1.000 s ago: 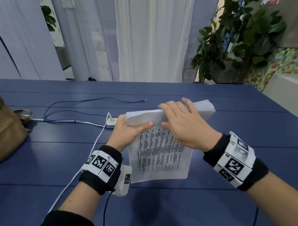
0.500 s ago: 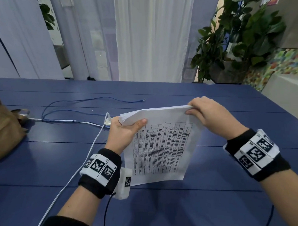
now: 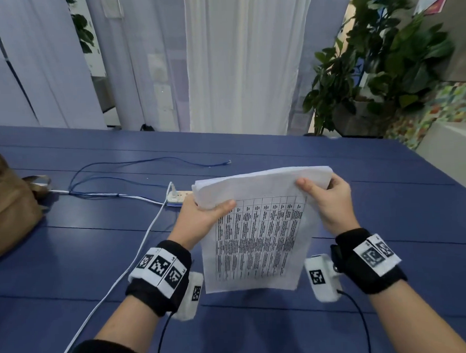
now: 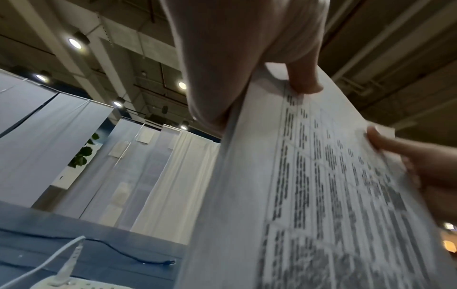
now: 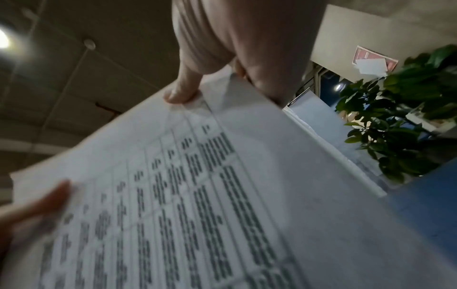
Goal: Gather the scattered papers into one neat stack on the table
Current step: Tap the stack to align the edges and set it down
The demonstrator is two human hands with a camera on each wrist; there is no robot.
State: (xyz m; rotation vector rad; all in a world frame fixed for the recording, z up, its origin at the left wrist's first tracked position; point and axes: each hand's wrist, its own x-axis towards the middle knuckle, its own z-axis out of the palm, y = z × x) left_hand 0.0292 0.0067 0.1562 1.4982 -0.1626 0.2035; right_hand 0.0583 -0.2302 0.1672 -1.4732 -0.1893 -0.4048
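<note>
Head view: stack of papers (image 3: 258,228) up off the bench (image 3: 364,264) now — raised from where it lay half a beat back, held nearly upright with the printed table facing the wearer. Left hand (image 3: 201,217) clamped on the upper left corner, thumb across the front sheet; right hand (image 3: 329,198) moved off the flat top of the pile and out to the upper right corner, thumb in front, fingers curled behind. Lower edge hanging just above the bench, not resting on it as far as can be told. White power strip (image 3: 178,197) and its cable (image 3: 128,261) just beyond the left hand, brown bag (image 3: 9,207) far left, potted plant (image 3: 382,71) past the far right corner.

Left wrist view: thumb (image 4: 303,78) pressing the sheet edge, paper running steeply down to the lower right — second thumb visible at the far side. Blurred, so motion likely.

Right wrist view: same pinch mirrored, thumb (image 5: 183,88) on the top margin, layered sheet edges showing along the right side.

Reading of it: no loose sheets visible on the bench, so gathering looks done — lift suggests squaring-up by tapping the lower edge on the bench, then laying flat. Risk: inner sheets slipping from a corners-only hold.
</note>
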